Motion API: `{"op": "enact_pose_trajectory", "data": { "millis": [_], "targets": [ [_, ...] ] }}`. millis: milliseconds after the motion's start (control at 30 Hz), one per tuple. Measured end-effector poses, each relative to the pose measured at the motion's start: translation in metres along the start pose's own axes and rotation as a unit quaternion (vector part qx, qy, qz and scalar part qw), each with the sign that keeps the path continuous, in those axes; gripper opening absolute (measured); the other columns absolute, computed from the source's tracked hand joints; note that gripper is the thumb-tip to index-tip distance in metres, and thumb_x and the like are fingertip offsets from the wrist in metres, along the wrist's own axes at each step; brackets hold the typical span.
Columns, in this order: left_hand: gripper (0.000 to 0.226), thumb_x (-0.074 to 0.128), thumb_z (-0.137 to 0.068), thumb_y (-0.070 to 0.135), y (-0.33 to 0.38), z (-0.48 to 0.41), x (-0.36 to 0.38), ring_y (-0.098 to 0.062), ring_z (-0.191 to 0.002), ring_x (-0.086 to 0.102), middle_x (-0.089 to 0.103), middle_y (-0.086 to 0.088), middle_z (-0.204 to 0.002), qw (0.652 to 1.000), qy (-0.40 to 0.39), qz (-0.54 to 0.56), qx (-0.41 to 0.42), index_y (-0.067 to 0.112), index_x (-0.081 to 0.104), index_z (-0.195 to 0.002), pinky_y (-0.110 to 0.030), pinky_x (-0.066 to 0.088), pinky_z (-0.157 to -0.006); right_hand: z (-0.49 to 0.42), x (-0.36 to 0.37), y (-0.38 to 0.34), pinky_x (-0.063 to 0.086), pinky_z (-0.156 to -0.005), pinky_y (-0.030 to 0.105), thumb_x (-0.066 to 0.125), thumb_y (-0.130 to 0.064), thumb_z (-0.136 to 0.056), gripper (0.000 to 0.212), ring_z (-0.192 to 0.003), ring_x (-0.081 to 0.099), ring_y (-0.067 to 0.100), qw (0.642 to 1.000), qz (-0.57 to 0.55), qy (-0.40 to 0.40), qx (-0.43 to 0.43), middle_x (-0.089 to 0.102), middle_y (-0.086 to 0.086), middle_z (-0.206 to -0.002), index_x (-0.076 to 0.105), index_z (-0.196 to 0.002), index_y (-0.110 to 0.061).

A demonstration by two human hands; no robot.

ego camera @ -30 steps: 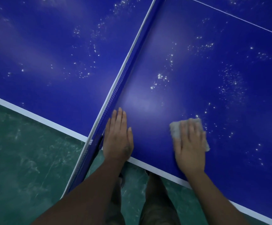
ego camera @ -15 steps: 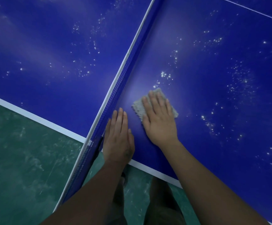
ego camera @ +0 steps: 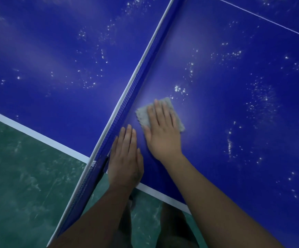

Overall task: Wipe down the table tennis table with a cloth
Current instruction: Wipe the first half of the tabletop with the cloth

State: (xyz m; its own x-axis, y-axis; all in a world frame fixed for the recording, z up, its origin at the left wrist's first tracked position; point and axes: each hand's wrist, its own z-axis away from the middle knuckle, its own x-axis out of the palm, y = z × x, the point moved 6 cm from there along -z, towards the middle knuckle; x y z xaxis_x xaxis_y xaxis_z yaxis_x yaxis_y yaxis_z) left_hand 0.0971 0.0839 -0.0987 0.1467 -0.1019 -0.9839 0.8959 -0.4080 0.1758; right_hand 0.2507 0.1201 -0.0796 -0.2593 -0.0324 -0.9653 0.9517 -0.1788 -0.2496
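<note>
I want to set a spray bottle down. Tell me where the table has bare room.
Free: the table right of the right hand, speckled but unoccupied; also the half left of the net. Crowded: the corner by the net, where the left hand lies flat beside the cloth.

The left hand (ego camera: 125,164) and right hand (ego camera: 163,137) are bare, each showing four fingers and a thumb. The left forearm (ego camera: 95,212) and right forearm (ego camera: 216,194) are bare as well, uncovered down to the frame's lower edge. Below them the legs (ego camera: 173,230) wear dull brownish-olive fabric, dim in shadow; whether it is trousers or shorts cannot be told.
</note>
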Motion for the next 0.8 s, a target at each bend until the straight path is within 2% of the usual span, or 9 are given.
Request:
{"op": "enact_pose_trajectory", "data": {
  "millis": [167, 400, 467, 533, 600, 700, 800],
  "targets": [
    [0.061, 0.031, -0.113, 0.025, -0.001, 0.0, 0.001, -0.028, -0.169, 0.012, 0.023, -0.014, -0.179, 1.0, 0.014, 0.017, -0.003, 0.001, 0.028, -0.169, -0.049, 0.016, -0.136, -0.033, -0.008, 0.015, 0.009, -0.135, 0.046, 0.032, -0.051, -0.113, 0.067, -0.167, 0.01, 0.025, 1.0, -0.003, 0.013, 0.026, 0.017, 0.006, -0.179, 0.024, -0.171, -0.016],
    [0.061, 0.031, -0.113, 0.026, -0.002, 0.0, 0.001, -0.027, -0.169, 0.01, 0.023, -0.012, -0.179, 0.999, 0.015, 0.044, -0.003, 0.002, 0.029, -0.169, -0.046, 0.011, -0.137, 0.035, -0.031, 0.139, 0.006, -0.135, 0.054, 0.014, -0.054, -0.114, 0.07, -0.167, -0.002, 0.031, 0.973, 0.028, 0.018, 0.231, 0.002, 0.008, -0.181, 0.005, -0.172, -0.016],
    [0.061, 0.028, -0.114, 0.027, -0.003, 0.001, 0.002, -0.026, -0.169, 0.009, 0.022, -0.012, -0.18, 0.999, 0.01, 0.039, -0.003, 0.002, 0.027, -0.17, -0.045, 0.01, -0.137, 0.048, -0.035, 0.148, 0.006, -0.134, 0.055, 0.013, -0.053, -0.113, 0.072, -0.167, -0.002, 0.032, 0.956, 0.017, 0.026, 0.292, 0.002, 0.01, -0.18, 0.005, -0.172, -0.013],
    [0.062, 0.026, -0.114, 0.028, -0.003, 0.001, 0.003, -0.026, -0.169, 0.008, 0.021, -0.012, -0.18, 0.999, 0.006, 0.039, -0.003, 0.002, 0.026, -0.17, -0.046, 0.01, -0.137, 0.047, -0.034, 0.134, 0.004, -0.134, 0.055, 0.014, -0.049, -0.113, 0.071, -0.167, -0.001, 0.034, 0.947, 0.014, 0.033, 0.319, 0.001, 0.013, -0.18, 0.006, -0.172, -0.011],
    [0.062, 0.027, -0.113, 0.027, -0.003, 0.001, 0.003, -0.027, -0.169, 0.008, 0.02, -0.012, -0.18, 0.999, 0.003, 0.037, -0.003, 0.002, 0.026, -0.17, -0.046, 0.011, -0.137, 0.037, -0.028, 0.102, 0.004, -0.135, 0.054, 0.02, -0.042, -0.115, 0.066, -0.167, 0.001, 0.036, 0.963, 0.024, 0.032, 0.267, 0.002, 0.014, -0.18, 0.007, -0.172, -0.011],
    [0.061, 0.028, -0.113, 0.026, -0.002, 0.0, 0.002, -0.028, -0.169, 0.01, 0.022, -0.013, -0.179, 0.999, 0.012, 0.037, -0.001, 0.001, 0.028, -0.169, -0.048, 0.012, -0.137, 0.026, -0.013, 0.052, 0.003, -0.135, 0.052, 0.02, -0.04, -0.115, 0.065, -0.167, -0.005, 0.032, 0.991, 0.034, -0.004, 0.126, -0.003, 0.011, -0.18, 0.003, -0.172, -0.014],
    [0.061, 0.03, -0.113, 0.025, -0.002, 0.0, 0.0, -0.028, -0.169, 0.012, 0.023, -0.014, -0.179, 0.999, 0.016, 0.04, 0.0, 0.0, 0.03, -0.168, -0.049, 0.012, -0.137, 0.023, -0.009, 0.046, 0.005, -0.136, 0.049, 0.022, -0.038, -0.113, 0.065, -0.167, -0.004, 0.028, 0.999, 0.034, -0.019, 0.032, 0.001, 0.008, -0.181, 0.007, -0.172, -0.014]
  ]
}}
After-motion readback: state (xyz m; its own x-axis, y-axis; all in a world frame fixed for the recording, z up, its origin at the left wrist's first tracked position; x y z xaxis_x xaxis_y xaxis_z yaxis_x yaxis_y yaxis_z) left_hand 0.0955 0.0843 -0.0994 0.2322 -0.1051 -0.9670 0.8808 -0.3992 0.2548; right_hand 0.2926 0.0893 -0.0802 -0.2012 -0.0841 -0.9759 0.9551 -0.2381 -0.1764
